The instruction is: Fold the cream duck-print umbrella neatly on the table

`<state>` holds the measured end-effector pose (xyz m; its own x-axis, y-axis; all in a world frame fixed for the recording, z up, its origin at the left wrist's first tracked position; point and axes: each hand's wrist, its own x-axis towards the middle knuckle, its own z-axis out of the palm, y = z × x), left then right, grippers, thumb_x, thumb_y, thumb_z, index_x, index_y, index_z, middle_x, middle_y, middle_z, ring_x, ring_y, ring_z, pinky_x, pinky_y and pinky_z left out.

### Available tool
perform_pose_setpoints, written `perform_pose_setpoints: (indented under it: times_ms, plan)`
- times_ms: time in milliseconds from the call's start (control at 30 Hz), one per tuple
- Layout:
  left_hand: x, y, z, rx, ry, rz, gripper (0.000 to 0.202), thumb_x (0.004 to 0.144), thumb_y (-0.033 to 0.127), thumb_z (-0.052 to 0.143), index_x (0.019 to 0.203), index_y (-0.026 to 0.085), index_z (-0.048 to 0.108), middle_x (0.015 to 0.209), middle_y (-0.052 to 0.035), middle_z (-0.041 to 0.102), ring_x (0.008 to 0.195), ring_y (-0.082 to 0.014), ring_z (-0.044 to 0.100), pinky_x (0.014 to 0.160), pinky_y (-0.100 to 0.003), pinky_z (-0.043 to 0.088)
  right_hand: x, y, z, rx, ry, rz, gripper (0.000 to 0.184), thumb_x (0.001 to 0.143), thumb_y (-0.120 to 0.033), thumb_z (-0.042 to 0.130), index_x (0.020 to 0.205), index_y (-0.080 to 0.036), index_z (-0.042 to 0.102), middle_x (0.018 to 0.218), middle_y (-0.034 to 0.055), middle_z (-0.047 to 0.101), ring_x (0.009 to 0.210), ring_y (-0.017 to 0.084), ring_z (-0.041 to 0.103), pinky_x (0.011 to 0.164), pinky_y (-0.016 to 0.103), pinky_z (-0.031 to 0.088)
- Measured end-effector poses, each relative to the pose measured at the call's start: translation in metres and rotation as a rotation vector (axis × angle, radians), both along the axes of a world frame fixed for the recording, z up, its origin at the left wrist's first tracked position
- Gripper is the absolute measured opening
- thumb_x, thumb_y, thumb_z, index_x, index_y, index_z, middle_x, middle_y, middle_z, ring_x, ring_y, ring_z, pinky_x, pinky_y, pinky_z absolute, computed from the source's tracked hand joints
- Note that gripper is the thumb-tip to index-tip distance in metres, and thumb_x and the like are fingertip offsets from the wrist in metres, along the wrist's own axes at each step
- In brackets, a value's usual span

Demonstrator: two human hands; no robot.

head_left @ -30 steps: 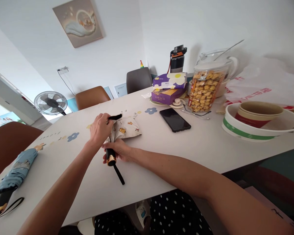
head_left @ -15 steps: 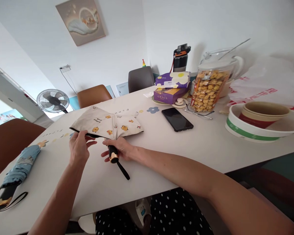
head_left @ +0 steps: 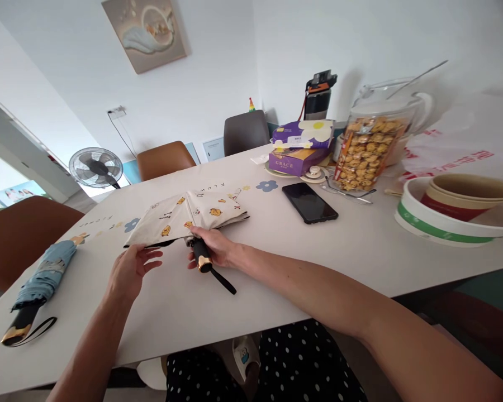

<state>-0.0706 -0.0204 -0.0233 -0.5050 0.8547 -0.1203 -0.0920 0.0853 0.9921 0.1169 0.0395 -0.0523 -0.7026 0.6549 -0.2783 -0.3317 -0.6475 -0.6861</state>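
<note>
Where closed round by the right hand (head_left: 218, 245), likely to feel stiff and smooth, perhaps slick at the gold end cap (head_left: 204, 264): grip the folding umbrella (head_left: 180, 215) by its black handle (head_left: 200, 249). Note the left hand (head_left: 128, 271), partly spread at the near corner of the canopy (head_left: 167, 220); hard to tell whether pinching it. Beyond, fanned over the bench (head_left: 163, 312), expect light, limp cloth, best taken by the hem (head_left: 170, 242).

White walls (head_left: 218, 67), 1 hung picture (head_left: 146, 34), 2 brown chairs (head_left: 165, 161), 1 grey chair (head_left: 246, 133), pale table (head_left: 171, 312)
</note>
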Motion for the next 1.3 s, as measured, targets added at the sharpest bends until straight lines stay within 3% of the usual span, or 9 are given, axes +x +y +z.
perform_pose_setpoints:
  times_ms: [267,433,633,700,800,900,1100,1200,1300]
  plan:
    - [-0.006,-0.006,0.008,0.04,-0.177,-0.093,0.013,0.074,0.014,0.049,0.073,0.014,0.062,0.081,-0.0059,0.069,0.076,-0.0215,0.066,0.053,-0.026,0.053,-0.001,0.003,-0.002,0.002,-0.008,0.015,0.021,0.083,-0.032,0.058,0.086,-0.014,0.048,0.069,0.0025,0.056,0.055,0.021,0.065,0.044,0.037,0.055]
    - [-0.013,-0.01,0.0,-0.148,-0.132,-0.127,0.011,0.074,0.012,0.051,0.076,0.013,0.062,0.09,-0.0101,0.069,0.075,-0.0208,0.066,0.055,-0.027,0.054,-0.002,0.007,-0.008,-0.002,0.014,-0.013,0.017,0.082,-0.028,0.058,0.084,-0.013,0.049,0.068,0.0023,0.056,0.054,0.017,0.063,0.049,0.035,0.056]
    - [-0.031,-0.022,-0.002,-0.28,-0.009,-0.204,0.016,0.071,0.016,0.058,0.085,0.011,0.066,0.108,-0.0127,0.065,0.076,-0.0195,0.065,0.057,-0.029,0.054,0.001,0.002,-0.002,0.02,-0.016,-0.007,0.015,0.082,-0.027,0.055,0.079,-0.014,0.047,0.065,0.0038,0.057,0.046,0.014,0.057,0.038,0.026,0.05]
    - [-0.038,-0.022,0.0,-0.263,0.099,-0.108,0.014,0.068,0.018,0.061,0.08,0.011,0.065,0.103,-0.012,0.065,0.078,-0.0205,0.063,0.062,-0.031,0.053,0.002,-0.001,0.004,0.003,-0.053,-0.032,0.015,0.081,-0.026,0.055,0.078,-0.014,0.047,0.066,0.0045,0.058,0.046,0.014,0.056,0.036,0.026,0.048]
    - [-0.038,-0.014,0.006,-0.142,0.435,0.235,0.015,0.066,0.019,0.061,0.08,0.016,0.065,0.089,-0.0067,0.064,0.081,-0.02,0.06,0.073,-0.034,0.05,0.003,-0.004,0.011,-0.036,-0.095,-0.054,0.014,0.081,-0.025,0.056,0.077,-0.014,0.047,0.068,0.0052,0.059,0.046,0.013,0.055,0.035,0.024,0.047]
    - [-0.018,0.002,0.013,0.048,0.652,0.309,0.023,0.068,0.023,0.059,0.09,0.021,0.066,0.092,-0.0043,0.064,0.09,-0.0217,0.058,0.084,-0.037,0.045,0.001,-0.003,0.011,-0.055,-0.106,-0.054,0.015,0.081,-0.025,0.057,0.078,-0.014,0.048,0.068,0.0048,0.059,0.044,0.011,0.053,0.034,0.023,0.047]
    - [0.054,0.054,0.012,0.237,0.662,-0.078,0.024,0.077,0.022,0.052,0.096,0.022,0.066,0.108,-0.0046,0.063,0.11,-0.0222,0.052,0.099,-0.034,0.034,-0.002,-0.003,0.007,-0.005,-0.114,-0.108,0.011,0.083,-0.022,0.055,0.082,-0.013,0.049,0.062,0.003,0.058,0.04,0.011,0.051,0.032,0.025,0.046]
    - [0.073,0.072,0.003,0.17,0.613,-0.131,0.018,0.079,0.025,0.051,0.091,0.021,0.064,0.111,-0.0059,0.06,0.114,-0.0222,0.048,0.101,-0.033,0.031,-0.003,-0.006,0.008,0.025,-0.133,-0.129,0.012,0.083,-0.022,0.055,0.079,-0.012,0.049,0.056,0.0019,0.055,0.038,0.013,0.051,0.031,0.026,0.045]
    - [0.072,0.077,-0.007,0.13,0.563,-0.132,0.012,0.077,0.03,0.055,0.084,0.022,0.061,0.104,-0.0061,0.06,0.11,-0.0231,0.05,0.095,-0.033,0.036,-0.004,-0.011,0.012,0.04,-0.167,-0.16,0.012,0.081,-0.022,0.056,0.079,-0.013,0.048,0.05,-0.0001,0.052,0.036,0.013,0.05,0.029,0.025,0.044]
